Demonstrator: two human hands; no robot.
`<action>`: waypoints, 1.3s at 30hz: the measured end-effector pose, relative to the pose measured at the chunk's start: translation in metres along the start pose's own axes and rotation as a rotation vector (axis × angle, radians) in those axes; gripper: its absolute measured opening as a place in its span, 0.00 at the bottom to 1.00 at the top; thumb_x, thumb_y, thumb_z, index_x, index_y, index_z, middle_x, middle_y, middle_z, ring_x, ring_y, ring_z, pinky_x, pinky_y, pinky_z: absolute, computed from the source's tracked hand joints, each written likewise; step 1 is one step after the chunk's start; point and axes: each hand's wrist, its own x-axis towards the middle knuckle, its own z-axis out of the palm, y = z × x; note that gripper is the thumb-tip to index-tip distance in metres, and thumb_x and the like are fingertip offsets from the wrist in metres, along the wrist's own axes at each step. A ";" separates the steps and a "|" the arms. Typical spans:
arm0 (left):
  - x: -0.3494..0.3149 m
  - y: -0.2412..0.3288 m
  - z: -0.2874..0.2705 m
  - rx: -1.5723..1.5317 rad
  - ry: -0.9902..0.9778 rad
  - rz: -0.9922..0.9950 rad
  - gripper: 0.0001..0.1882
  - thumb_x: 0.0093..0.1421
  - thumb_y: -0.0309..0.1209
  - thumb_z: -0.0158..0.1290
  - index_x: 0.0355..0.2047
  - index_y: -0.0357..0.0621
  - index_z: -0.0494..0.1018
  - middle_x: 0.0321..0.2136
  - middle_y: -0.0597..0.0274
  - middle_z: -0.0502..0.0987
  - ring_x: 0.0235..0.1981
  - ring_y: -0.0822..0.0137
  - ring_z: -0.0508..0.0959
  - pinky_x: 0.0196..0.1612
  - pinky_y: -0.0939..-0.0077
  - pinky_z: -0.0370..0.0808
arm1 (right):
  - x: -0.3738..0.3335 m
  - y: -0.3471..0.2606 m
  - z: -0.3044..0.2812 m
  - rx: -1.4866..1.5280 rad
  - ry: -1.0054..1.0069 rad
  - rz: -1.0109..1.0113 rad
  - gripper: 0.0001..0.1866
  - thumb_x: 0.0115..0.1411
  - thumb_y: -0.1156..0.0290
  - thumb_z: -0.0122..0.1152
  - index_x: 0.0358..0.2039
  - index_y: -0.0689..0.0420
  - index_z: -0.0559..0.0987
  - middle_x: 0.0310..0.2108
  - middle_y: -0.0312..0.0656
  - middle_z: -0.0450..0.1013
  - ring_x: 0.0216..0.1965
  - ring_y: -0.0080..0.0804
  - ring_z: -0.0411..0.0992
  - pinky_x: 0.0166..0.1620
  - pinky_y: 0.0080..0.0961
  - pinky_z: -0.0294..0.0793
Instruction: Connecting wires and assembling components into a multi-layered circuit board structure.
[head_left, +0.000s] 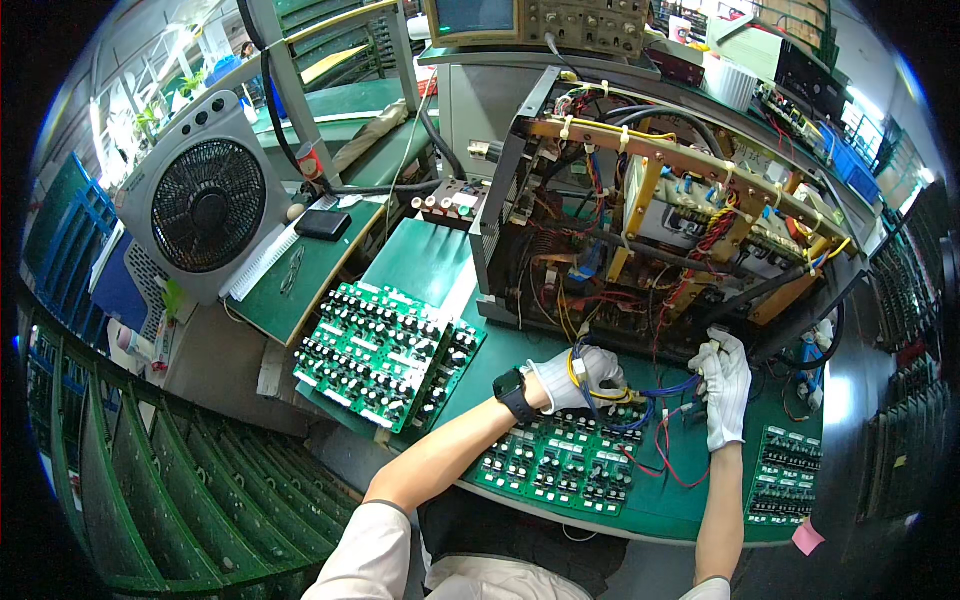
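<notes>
My left hand, in a white glove with a dark watch at the wrist, is closed on a bundle of yellow and blue wires. It hovers over the far edge of a green circuit board covered with small parts. To its right, my gloved right hand has its fingers curled together. Blue wires run from the left hand's bundle up to the right hand; its fingers hide what they hold. Red wires loop down between the hands onto the green table mat.
Beyond my hands stands an open metal chassis full of wiring. Stacked circuit boards lie to the left, another board at the right. A grey fan and black box stand far left; green racks fill the lower left.
</notes>
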 end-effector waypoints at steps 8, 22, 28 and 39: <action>0.000 0.000 -0.002 0.019 -0.025 -0.006 0.15 0.62 0.43 0.56 0.34 0.45 0.84 0.31 0.50 0.81 0.33 0.50 0.79 0.35 0.61 0.76 | 0.001 -0.004 0.004 0.009 0.009 0.032 0.20 0.67 0.65 0.61 0.55 0.62 0.72 0.31 0.35 0.74 0.32 0.20 0.74 0.33 0.16 0.70; 0.001 0.001 0.000 -0.017 -0.004 0.010 0.15 0.61 0.42 0.57 0.34 0.44 0.84 0.29 0.51 0.80 0.32 0.49 0.79 0.34 0.61 0.75 | 0.002 0.003 0.002 -0.100 0.053 -0.023 0.19 0.67 0.64 0.60 0.52 0.63 0.75 0.30 0.38 0.79 0.30 0.20 0.74 0.38 0.18 0.73; 0.002 -0.004 0.000 -0.004 -0.011 0.018 0.15 0.62 0.43 0.57 0.35 0.45 0.84 0.29 0.51 0.80 0.32 0.50 0.79 0.34 0.61 0.75 | 0.004 0.005 0.003 -0.067 0.055 -0.009 0.19 0.67 0.63 0.60 0.52 0.64 0.75 0.32 0.40 0.80 0.29 0.20 0.73 0.38 0.18 0.73; -0.002 0.010 -0.005 -0.007 0.022 -0.011 0.14 0.59 0.40 0.57 0.32 0.42 0.83 0.28 0.48 0.80 0.33 0.48 0.80 0.38 0.60 0.76 | 0.005 0.011 -0.008 -0.130 -0.029 0.011 0.23 0.66 0.60 0.59 0.53 0.64 0.74 0.37 0.44 0.81 0.37 0.25 0.77 0.40 0.21 0.74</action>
